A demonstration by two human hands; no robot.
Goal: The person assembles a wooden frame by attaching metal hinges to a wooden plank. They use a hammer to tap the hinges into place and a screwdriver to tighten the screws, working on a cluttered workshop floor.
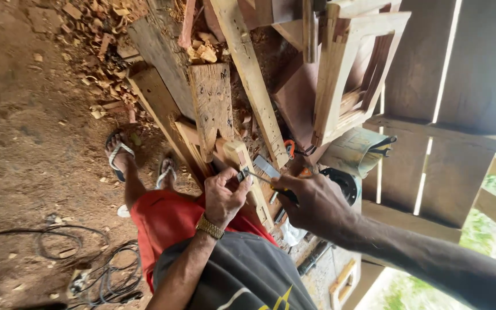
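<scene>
Wooden strip [247, 172] lies on the counter [162, 103]; left hand [225, 195] fingers closed around its near end. Right hand [311, 201] grips one dark-handled tool [271, 185], tip at the strip. One pale wooden frame [351, 69] stands behind.

Daylight comes in from the right, through the gaps between the wall boards [477, 86], where the slits blow out to white and the greenery beyond is washed pale and soft. The rest is dimmer and evenly lit, with the dirt floor [24, 132] in dull brown shade and only soft shadows under the planks [213, 103]. The wide lens bends lines near the edges, the right forearm [431, 258] close to the camera is slightly blurred, and the centre is fairly sharp.
</scene>
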